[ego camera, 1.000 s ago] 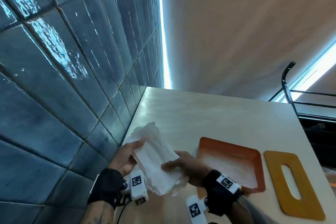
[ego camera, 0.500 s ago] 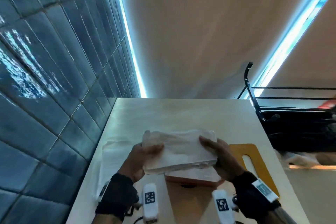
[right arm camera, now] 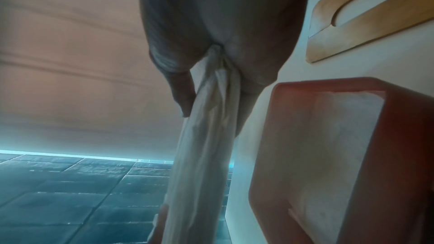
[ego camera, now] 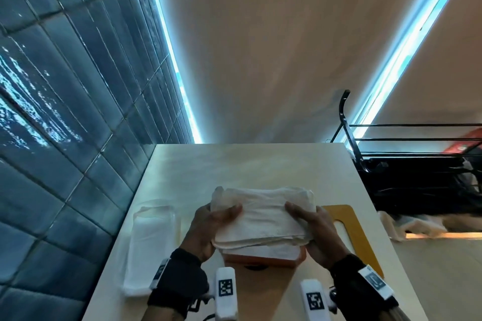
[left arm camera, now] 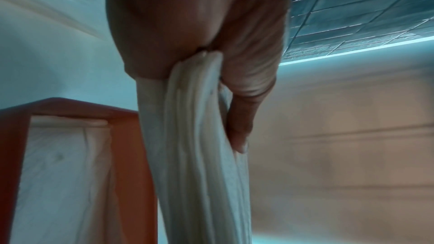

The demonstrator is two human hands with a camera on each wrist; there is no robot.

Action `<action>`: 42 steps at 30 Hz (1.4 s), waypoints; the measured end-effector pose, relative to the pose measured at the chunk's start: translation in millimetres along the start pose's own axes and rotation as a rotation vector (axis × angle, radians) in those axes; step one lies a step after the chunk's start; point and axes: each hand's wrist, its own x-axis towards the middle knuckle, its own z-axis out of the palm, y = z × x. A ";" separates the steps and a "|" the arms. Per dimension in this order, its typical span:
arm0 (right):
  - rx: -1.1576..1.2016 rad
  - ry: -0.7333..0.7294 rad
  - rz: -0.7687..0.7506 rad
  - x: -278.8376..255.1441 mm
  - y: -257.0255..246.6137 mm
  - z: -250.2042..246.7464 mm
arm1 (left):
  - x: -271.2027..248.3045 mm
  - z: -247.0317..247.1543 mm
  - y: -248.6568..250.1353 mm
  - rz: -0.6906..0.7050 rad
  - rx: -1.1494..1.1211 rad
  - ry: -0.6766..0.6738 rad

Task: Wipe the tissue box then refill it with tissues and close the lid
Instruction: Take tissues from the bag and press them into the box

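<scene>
A pale table (ego camera: 250, 164) fills the lower middle of the head view, set against a wall of dark blue glazed tiles (ego camera: 65, 112) on the left, with a black metal rack (ego camera: 391, 161) beyond its right edge. Above the near part of the table, a thick stack of white tissues (ego camera: 260, 216) is held level between both hands, just over the open orange tissue box (ego camera: 263, 259), which stands on the table directly beneath it and already has a layer of white tissue inside, as both wrist views show. The left hand (ego camera: 208, 227) clamps the stack's left end, thumb on top and fingers underneath; the right hand (ego camera: 315, 232) clamps the right end the same way. Whether the bottom sheets of the stack already touch those in the box is hard to tell from the head view, though the wrist views suggest a gap. The yellow wooden lid (ego camera: 357, 237) with its long slot lies flat on the table just right of the box, partly hidden by the right hand. To the left of the box, near the tiled wall, lies a clear plastic tissue wrapper (ego camera: 148, 242) with white tissues in it.
</scene>
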 end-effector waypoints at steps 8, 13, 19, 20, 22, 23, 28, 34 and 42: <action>0.066 -0.046 0.088 8.0 9.5 -16.0 | 5.3 0.4 -3.9 0.015 0.046 0.054; -0.198 0.198 -0.111 10.7 18.4 -6.7 | 17.5 7.1 -13.2 0.117 0.363 0.244; -0.659 0.415 -0.259 21.2 35.8 -16.9 | 33.5 4.4 -23.9 0.088 0.667 0.256; -0.707 0.418 -0.261 22.8 39.3 -19.8 | 35.3 4.8 -25.0 0.103 0.775 0.277; -0.827 0.423 -0.265 26.4 47.4 -24.6 | 36.4 8.8 -24.9 0.125 0.972 0.294; -0.887 0.423 -0.271 28.2 51.9 -26.5 | 37.0 11.7 -24.8 0.133 1.047 0.283; -1.091 0.357 -0.266 34.4 60.9 -24.0 | 47.3 23.5 -33.0 0.135 1.260 0.260; -1.402 0.239 -0.192 38.8 55.5 -10.7 | 58.7 30.7 -40.5 0.147 1.505 0.230; -1.793 0.108 -0.232 34.1 46.1 13.3 | 47.4 36.9 -52.7 0.391 1.713 0.238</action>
